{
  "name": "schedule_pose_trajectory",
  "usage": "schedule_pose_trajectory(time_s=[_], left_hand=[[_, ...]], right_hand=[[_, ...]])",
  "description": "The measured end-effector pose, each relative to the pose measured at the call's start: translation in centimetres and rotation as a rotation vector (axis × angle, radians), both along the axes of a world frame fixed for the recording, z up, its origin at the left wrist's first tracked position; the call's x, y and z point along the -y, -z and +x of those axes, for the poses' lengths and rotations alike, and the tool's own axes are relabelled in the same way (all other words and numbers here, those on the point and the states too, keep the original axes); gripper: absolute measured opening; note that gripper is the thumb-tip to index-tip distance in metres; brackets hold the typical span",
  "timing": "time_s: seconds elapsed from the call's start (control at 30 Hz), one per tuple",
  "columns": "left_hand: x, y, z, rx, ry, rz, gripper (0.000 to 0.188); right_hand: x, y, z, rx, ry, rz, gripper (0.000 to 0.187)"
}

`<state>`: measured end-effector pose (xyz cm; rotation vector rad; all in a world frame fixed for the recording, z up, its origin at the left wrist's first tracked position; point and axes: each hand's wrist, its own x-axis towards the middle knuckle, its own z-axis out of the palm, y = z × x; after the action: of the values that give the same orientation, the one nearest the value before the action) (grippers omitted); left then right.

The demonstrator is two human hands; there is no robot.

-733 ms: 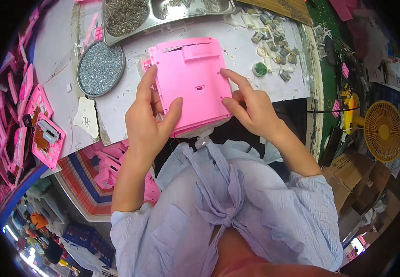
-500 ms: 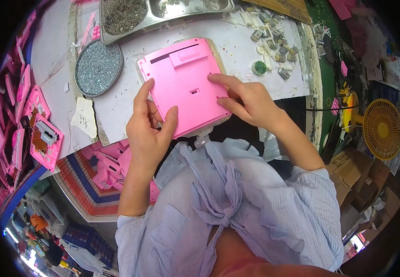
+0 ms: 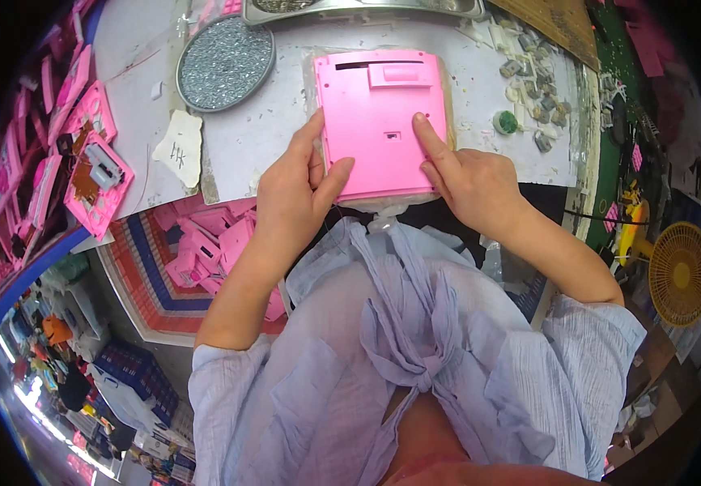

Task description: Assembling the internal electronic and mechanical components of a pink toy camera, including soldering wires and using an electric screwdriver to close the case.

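Note:
A flat, squarish pink plastic casing (image 3: pixel 363 158) lies in front of me on a pad at the table's near edge. It has a long slot and a raised block along its far side, a small rectangular opening near the middle and small round holes near its edges. My left hand (image 3: pixel 294 194) is closed on the casing's left edge, thumb on top at the near left corner. My right hand (image 3: pixel 476 182) holds the right side. Its index fingertip rests on the top face beside a small hole, with the thumb lower down near the right edge.
A round dish of small metal screws (image 3: pixel 225 63) stands left of the casing, near a torn white card (image 3: pixel 179 150). A metal tray (image 3: pixel 367 8) is at the back. Small parts (image 3: pixel 533 85) and a green-topped jar (image 3: pixel 505 122) lie right. Pink casings (image 3: pixel 205 247) fill a striped container below.
My view has shifted, so the table and casing sit farther right and higher, and the casing looks straighter. My right index finger is straighter on the casing; both hands stay on it.

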<state>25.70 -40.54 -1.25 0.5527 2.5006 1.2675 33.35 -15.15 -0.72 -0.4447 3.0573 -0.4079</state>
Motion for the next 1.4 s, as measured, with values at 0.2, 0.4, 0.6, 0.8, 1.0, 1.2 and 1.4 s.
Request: schedule_pose_trajectory(time_s=[0.2,0.4,0.6,0.8,1.0,1.2,1.4], left_hand=[[4.6,0.6,-11.0,-0.505,-0.164,-0.234,0.011],[6.6,1.8,-14.3,-0.488,-0.125,-0.38,0.012],[6.6,3.3,-14.8,-0.571,-0.213,-0.327,0.011],[5.7,2.5,-12.9,-0.442,-0.302,-0.089,0.012],[-0.2,0.4,-8.7,-0.121,-0.139,0.306,0.008],[-2.2,0.4,-7.9,-0.477,0.016,0.029,0.011],[-2.6,-0.8,-6.9,-0.645,0.028,-0.221,0.015]], right_hand=[[-0.3,-2.4,-1.2,0.082,-0.061,0.128,0.063],[0.9,-6.6,-11.6,-0.075,-0.28,-0.02,0.011],[12.1,2.6,-26.0,-0.496,-0.477,0.069,0.018],[12.5,2.9,-28.0,-0.437,-0.469,0.114,0.02],[10.2,-1.1,-27.2,-0.228,-0.234,-0.146,0.022],[0.0,-3.8,-20.1,0.067,-0.015,-0.756,0.014],[-3.0,-3.5,-13.0,-0.051,0.095,-0.733,0.016]])
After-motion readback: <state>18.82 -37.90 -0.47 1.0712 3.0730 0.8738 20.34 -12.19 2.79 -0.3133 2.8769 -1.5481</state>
